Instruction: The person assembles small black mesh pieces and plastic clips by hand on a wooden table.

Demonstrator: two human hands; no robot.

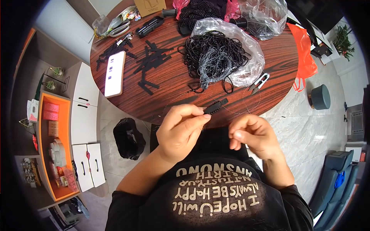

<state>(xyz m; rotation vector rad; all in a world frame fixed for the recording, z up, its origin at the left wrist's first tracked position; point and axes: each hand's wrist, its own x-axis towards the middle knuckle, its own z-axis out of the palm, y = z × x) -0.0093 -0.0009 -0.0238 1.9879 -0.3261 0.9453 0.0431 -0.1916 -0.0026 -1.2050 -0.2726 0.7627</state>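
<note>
Near the table's front edge, my left hand point(183, 131) pinches a short black strip point(216, 107) edged with small black beads. To its right is my right hand point(252, 134), fingers curled and thumb near the index finger; whether it holds the thin thread cannot be made out. A fine clear thread point(259, 101) loops over the table beside the strip. Beyond the hands, a tangled heap of black bead strings point(216, 54) lies on a clear plastic bag point(254, 57). Thread snips point(259, 83) rest right of the heap, and loose black strips point(152, 61) lie to the left.
A phone point(115, 73) lies at the left of the round wooden table point(277, 57). Scissors point(120, 29), a black case point(149, 27) and a cardboard box point(150, 5) stand behind. A red bag point(304, 50) hangs over the right edge. A black bin bag point(129, 138) is on the floor.
</note>
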